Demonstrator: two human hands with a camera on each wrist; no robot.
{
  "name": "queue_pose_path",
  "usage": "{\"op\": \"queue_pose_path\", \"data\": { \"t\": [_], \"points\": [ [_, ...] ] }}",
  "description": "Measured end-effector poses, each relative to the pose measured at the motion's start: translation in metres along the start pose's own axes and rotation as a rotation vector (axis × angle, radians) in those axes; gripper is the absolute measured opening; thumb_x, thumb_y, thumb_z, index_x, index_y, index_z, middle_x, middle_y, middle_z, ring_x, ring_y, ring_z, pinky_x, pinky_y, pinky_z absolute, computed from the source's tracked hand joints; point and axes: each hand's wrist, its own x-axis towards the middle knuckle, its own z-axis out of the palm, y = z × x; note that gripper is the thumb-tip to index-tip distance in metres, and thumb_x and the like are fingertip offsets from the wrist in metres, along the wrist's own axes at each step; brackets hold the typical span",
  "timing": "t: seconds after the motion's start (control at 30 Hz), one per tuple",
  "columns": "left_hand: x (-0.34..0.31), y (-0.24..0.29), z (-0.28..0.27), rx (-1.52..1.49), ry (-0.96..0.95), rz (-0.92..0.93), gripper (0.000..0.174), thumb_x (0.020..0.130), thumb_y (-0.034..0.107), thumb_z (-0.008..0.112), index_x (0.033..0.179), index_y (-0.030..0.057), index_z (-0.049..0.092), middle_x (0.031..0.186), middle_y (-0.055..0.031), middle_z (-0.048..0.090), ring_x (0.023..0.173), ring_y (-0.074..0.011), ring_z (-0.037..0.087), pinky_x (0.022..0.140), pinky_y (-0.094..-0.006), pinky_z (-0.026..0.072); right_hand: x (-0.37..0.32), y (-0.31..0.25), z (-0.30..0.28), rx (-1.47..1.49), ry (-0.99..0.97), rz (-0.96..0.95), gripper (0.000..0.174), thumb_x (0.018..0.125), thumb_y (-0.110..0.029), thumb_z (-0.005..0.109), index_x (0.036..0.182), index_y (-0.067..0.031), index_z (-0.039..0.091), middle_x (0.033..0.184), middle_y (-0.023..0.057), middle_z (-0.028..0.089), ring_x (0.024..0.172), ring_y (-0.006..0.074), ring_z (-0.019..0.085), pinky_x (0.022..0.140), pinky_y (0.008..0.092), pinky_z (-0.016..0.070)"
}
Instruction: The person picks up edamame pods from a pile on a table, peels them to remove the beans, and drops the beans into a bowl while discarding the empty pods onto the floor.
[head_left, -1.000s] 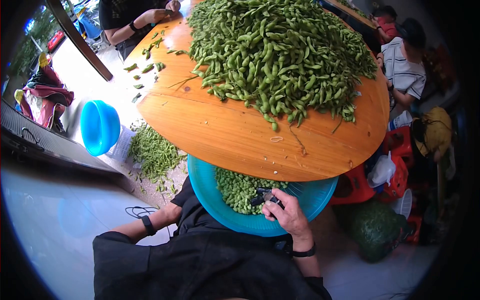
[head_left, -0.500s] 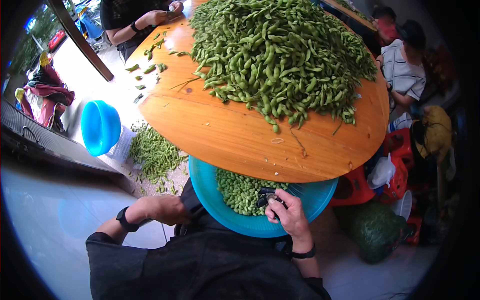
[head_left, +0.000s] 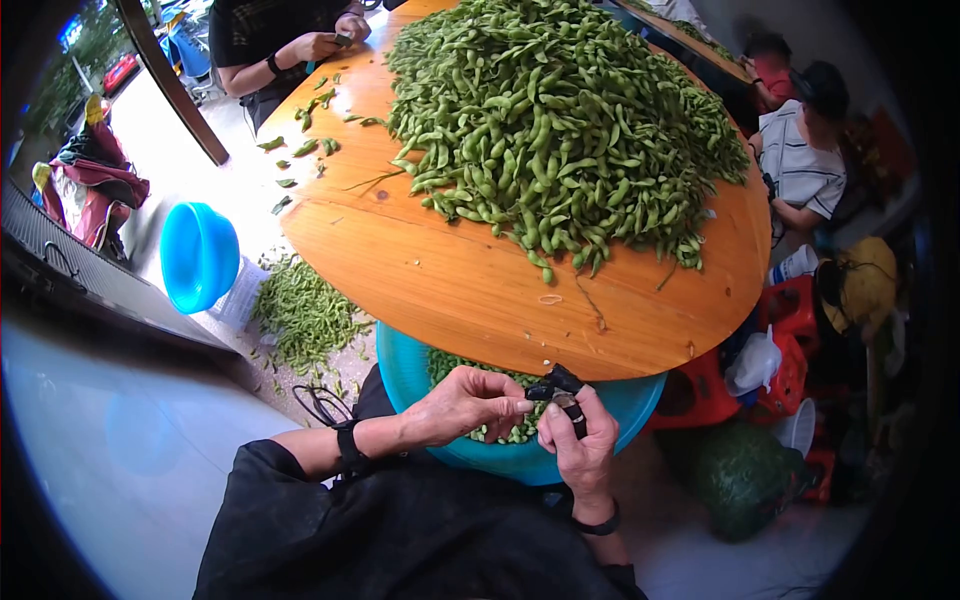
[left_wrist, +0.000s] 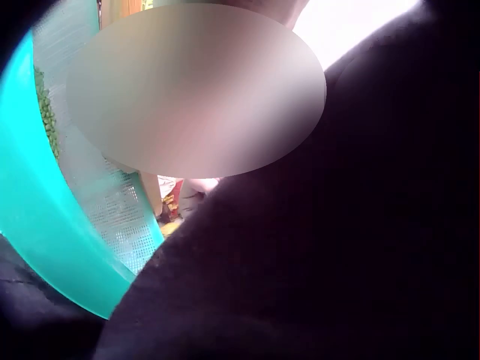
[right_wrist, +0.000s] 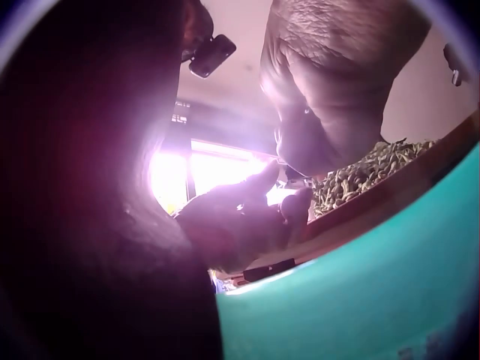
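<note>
My right hand (head_left: 582, 440) grips a small black tool (head_left: 564, 378) with a metallic middle, above the teal basin (head_left: 400, 345). The thumb and forefinger of my left hand (head_left: 445, 408) meet at the tool's left end and pinch it. Shelled green beans (head_left: 440, 365) lie in the basin below, partly hidden by my hands and the table edge. In the right wrist view the fingers of both hands come together near the basin's rim (right_wrist: 337, 300). A dark sleeve (left_wrist: 315, 247) blocks much of the left wrist view.
A large heap of soybean pods (head_left: 560, 130) covers the far part of the wooden table (head_left: 450, 280). Pods (head_left: 305, 310) are piled on the floor at left, beside a blue basin (head_left: 200, 258). Red stools (head_left: 700, 385) stand at right; other people sit around tables.
My left hand has come from beside my lap to the right and over the basin, meeting my right hand. The right hand has lifted and turned slightly, keeping hold of the black tool.
</note>
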Motion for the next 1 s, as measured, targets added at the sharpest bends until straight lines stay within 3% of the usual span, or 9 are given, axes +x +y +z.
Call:
{"op": "queue_pose_path", "data": {
  "t": [0.2,0.3,0.43,0.6,0.7,0.73,0.83,0.93,1.0],
  "points": [
    [-0.002,-0.009,-0.003,-0.034,0.007,-0.004,0.018,0.096,0.016,0.065,0.087,0.0015,0.067,0.070,-0.0028,0.062,0.063,-0.0094,0.055,0.056,-0.0236,0.0436,0.002,0.013,0.007,-0.318,0.084,-0.156,0.029,0.088,-0.001,0.066,0.117,0.0034,0.061,0.079,0.0055,0.064,0.065,0.0123,0.060,0.058,0.0283,0.0490],
    [-0.002,-0.015,-0.008,-0.092,0.031,0.009,0.016,0.095,0.014,0.066,0.085,0.0017,0.067,0.071,-0.0025,0.062,0.064,-0.0088,0.054,0.058,-0.0236,0.0430,0.007,0.011,0.014,-0.701,0.126,-0.503,0.035,0.083,0.004,0.067,0.118,0.0024,0.061,0.084,0.0134,0.067,0.069,0.0240,0.065,0.064,0.0350,0.0515],
    [-0.013,-0.011,0.004,0.069,0.073,0.114,0.008,0.090,0.008,0.066,0.084,0.0024,0.067,0.073,0.0015,0.061,0.068,-0.0046,0.051,0.061,-0.0236,0.0412,0.014,0.025,0.014,-0.903,0.241,-0.504,0.020,0.083,0.000,0.070,0.102,0.0014,0.062,0.089,0.0183,0.068,0.077,0.0364,0.067,0.067,0.0381,0.0523],
    [-0.032,0.015,-0.004,0.690,0.169,0.572,0.008,0.089,0.008,0.067,0.087,0.0001,0.070,0.078,-0.0096,0.067,0.073,-0.0168,0.065,0.065,-0.0301,0.0499,0.010,0.019,0.007,-0.772,0.246,-0.520,0.041,0.084,0.003,0.069,0.124,0.0007,0.059,0.082,0.0111,0.068,0.062,0.0202,0.063,0.059,0.0312,0.0500],
    [-0.063,0.032,-0.048,0.636,0.744,0.579,0.007,0.087,0.003,0.067,0.083,-0.0024,0.068,0.067,-0.0051,0.063,0.058,-0.0120,0.059,0.054,-0.0256,0.0461,0.004,0.017,-0.005,-0.508,0.194,-0.277,0.049,0.085,0.001,0.069,0.132,0.0007,0.055,0.081,0.0026,0.067,0.063,0.0034,0.054,0.056,0.0209,0.0444],
    [-0.070,0.036,-0.069,0.554,0.974,0.668,0.021,0.090,0.010,0.068,0.073,-0.0018,0.063,0.059,-0.0022,0.057,0.051,-0.0082,0.051,0.047,-0.0274,0.0387,0.003,0.015,-0.006,-0.507,0.204,-0.277,0.049,0.085,0.001,0.069,0.132,0.0007,0.055,0.081,0.0026,0.067,0.063,0.0034,0.054,0.056,0.0209,0.0444],
    [-0.118,0.040,-0.141,1.296,1.380,0.450,0.036,0.091,0.013,0.069,0.062,-0.0001,0.052,0.052,-0.0066,0.050,0.044,-0.0180,0.044,0.045,-0.0380,0.0314,0.001,0.008,-0.003,-0.470,0.187,-0.253,0.049,0.085,-0.001,0.070,0.131,0.0009,0.055,0.082,0.0053,0.068,0.062,0.0072,0.057,0.056,0.0229,0.0463],
    [-0.123,0.034,-0.148,1.579,1.426,0.339,0.025,0.089,0.009,0.069,0.070,-0.0004,0.055,0.061,-0.0143,0.054,0.051,-0.0297,0.048,0.050,-0.0412,0.0373,0.001,0.007,0.003,-0.575,0.152,-0.377,0.049,0.084,-0.003,0.071,0.130,0.0013,0.056,0.082,0.0087,0.069,0.063,0.0124,0.062,0.057,0.0253,0.0490],
    [-0.095,0.034,-0.111,1.370,1.146,0.677,0.010,0.088,0.006,0.069,0.090,-0.0003,0.062,0.080,-0.0159,0.060,0.065,-0.0297,0.056,0.058,-0.0390,0.0459,-0.001,0.008,0.008,-0.632,0.138,-0.412,0.044,0.083,-0.003,0.072,0.125,0.0018,0.057,0.082,0.0114,0.069,0.065,0.0176,0.067,0.060,0.0282,0.0517]
  ]
}}
